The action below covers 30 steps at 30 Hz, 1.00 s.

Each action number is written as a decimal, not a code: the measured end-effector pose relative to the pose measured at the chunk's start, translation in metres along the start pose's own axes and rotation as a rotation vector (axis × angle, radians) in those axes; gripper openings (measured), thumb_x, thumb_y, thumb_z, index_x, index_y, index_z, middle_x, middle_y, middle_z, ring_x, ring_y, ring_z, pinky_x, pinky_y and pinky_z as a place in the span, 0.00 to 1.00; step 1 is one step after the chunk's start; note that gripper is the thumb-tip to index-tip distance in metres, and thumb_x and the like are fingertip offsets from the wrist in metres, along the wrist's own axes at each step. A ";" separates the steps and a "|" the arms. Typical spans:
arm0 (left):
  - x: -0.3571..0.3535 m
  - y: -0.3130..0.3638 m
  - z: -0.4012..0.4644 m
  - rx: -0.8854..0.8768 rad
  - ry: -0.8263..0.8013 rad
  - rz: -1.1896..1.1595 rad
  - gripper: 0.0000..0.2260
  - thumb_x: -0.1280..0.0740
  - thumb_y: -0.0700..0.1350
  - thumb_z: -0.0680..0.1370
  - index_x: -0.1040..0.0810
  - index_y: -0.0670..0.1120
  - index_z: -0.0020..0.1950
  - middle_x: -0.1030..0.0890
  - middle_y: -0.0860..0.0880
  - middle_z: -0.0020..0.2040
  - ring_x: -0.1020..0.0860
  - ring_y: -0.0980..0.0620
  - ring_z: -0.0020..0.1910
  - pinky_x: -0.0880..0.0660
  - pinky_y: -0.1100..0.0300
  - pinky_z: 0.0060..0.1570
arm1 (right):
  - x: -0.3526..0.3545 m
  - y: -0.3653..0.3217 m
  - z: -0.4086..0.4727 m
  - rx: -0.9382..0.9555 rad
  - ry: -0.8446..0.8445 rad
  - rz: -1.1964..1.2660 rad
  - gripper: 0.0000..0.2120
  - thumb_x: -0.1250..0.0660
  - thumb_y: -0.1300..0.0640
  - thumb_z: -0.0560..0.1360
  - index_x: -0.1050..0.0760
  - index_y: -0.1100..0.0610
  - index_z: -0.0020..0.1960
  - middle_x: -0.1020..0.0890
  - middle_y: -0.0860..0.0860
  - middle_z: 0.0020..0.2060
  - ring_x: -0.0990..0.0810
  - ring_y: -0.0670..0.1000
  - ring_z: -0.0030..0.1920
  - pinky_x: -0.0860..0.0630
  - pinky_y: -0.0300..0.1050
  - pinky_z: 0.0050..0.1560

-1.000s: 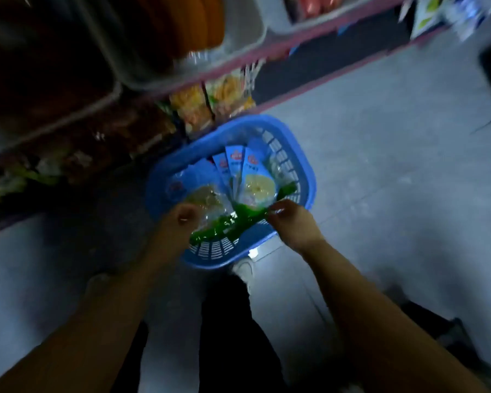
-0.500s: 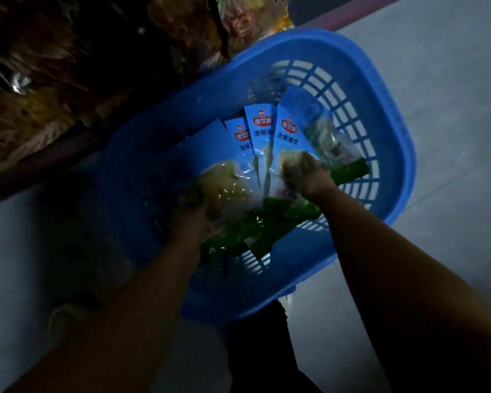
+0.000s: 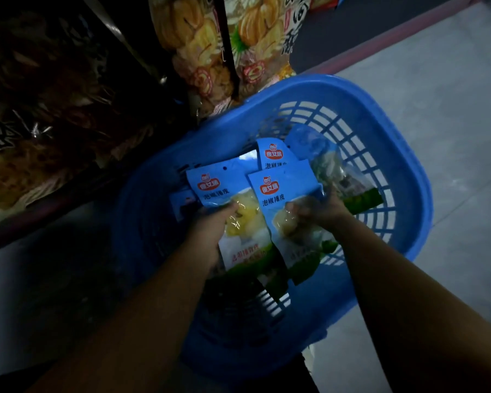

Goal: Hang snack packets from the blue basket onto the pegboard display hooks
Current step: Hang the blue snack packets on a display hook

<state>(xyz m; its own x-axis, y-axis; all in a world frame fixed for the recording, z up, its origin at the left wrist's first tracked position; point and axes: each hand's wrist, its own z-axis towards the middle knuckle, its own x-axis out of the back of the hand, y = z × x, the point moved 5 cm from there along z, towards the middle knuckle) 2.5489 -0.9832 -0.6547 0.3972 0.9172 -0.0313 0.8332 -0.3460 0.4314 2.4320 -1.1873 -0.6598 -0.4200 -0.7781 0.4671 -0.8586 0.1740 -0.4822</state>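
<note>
Floor point(image 3: 451, 109), 1 basket point(image 3: 403, 154), 5 packets point(image 3: 284, 191)

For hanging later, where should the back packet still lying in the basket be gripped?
Grip the back packet by its blue top edge, coming from above. That flat header sticks up free behind the packet in the right hand, while its lower body is covered inside the basket.

Floor point(image 3: 451, 114): grey tiles with faint grout lines, lit at the right, in deep shadow at the left.
Blue basket point(image 3: 403, 154): slotted plastic, standing directly on the floor.
Shelf base point(image 3: 380, 43): reddish edge meeting the floor just beyond the basket.
Large snack bags point(image 3: 199, 61): beside the basket's far rim; what they rest on is hidden.
</note>
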 end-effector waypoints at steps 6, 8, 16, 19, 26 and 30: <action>-0.004 0.008 0.003 -0.088 -0.007 -0.072 0.10 0.28 0.54 0.72 0.21 0.50 0.47 0.17 0.48 0.44 0.18 0.48 0.41 0.21 0.50 0.40 | 0.011 -0.006 -0.019 -0.007 0.149 0.268 0.32 0.22 0.57 0.65 0.31 0.56 0.65 0.23 0.54 0.62 0.24 0.55 0.61 0.25 0.53 0.60; -0.002 0.014 -0.003 -0.133 0.020 -0.107 0.05 0.28 0.49 0.73 0.21 0.50 0.44 0.16 0.48 0.42 0.17 0.48 0.39 0.21 0.53 0.39 | 0.017 -0.012 -0.034 0.035 0.194 0.355 0.21 0.24 0.57 0.68 0.25 0.55 0.59 0.19 0.52 0.56 0.19 0.49 0.49 0.20 0.44 0.44; 0.023 0.070 -0.123 -0.330 -0.081 -0.133 0.03 0.29 0.43 0.74 0.19 0.50 0.41 0.16 0.55 0.34 0.17 0.55 0.33 0.23 0.63 0.27 | 0.063 -0.071 -0.165 0.186 0.234 0.617 0.03 0.28 0.59 0.73 0.20 0.54 0.45 0.14 0.51 0.43 0.16 0.51 0.41 0.18 0.47 0.42; 0.039 0.106 -0.203 -0.403 -0.127 -0.167 0.07 0.29 0.42 0.74 0.17 0.53 0.38 0.15 0.54 0.38 0.16 0.54 0.37 0.22 0.61 0.30 | 0.089 -0.105 -0.240 0.201 0.202 0.660 0.02 0.29 0.58 0.73 0.19 0.53 0.46 0.14 0.52 0.43 0.16 0.53 0.42 0.19 0.51 0.46; 0.107 0.215 -0.431 -0.594 -0.005 -0.241 0.04 0.29 0.43 0.74 0.19 0.52 0.42 0.15 0.54 0.43 0.16 0.51 0.45 0.20 0.53 0.43 | 0.121 -0.236 -0.438 0.335 0.107 0.731 0.03 0.30 0.59 0.74 0.18 0.56 0.43 0.15 0.53 0.41 0.18 0.55 0.42 0.21 0.57 0.49; 0.163 0.272 -0.559 -0.750 0.097 -0.298 0.05 0.26 0.47 0.69 0.17 0.58 0.36 0.15 0.54 0.38 0.16 0.51 0.39 0.20 0.52 0.43 | 0.134 -0.322 -0.539 0.465 -0.048 0.743 0.06 0.29 0.57 0.72 0.17 0.56 0.47 0.14 0.55 0.45 0.16 0.57 0.44 0.19 0.55 0.47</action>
<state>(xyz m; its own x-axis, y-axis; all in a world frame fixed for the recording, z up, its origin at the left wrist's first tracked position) 2.6253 -0.8179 -0.0383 0.1355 0.9749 -0.1767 0.4056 0.1082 0.9076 2.4932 -1.0222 -0.0422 -0.8011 -0.5874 -0.1147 -0.1562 0.3902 -0.9074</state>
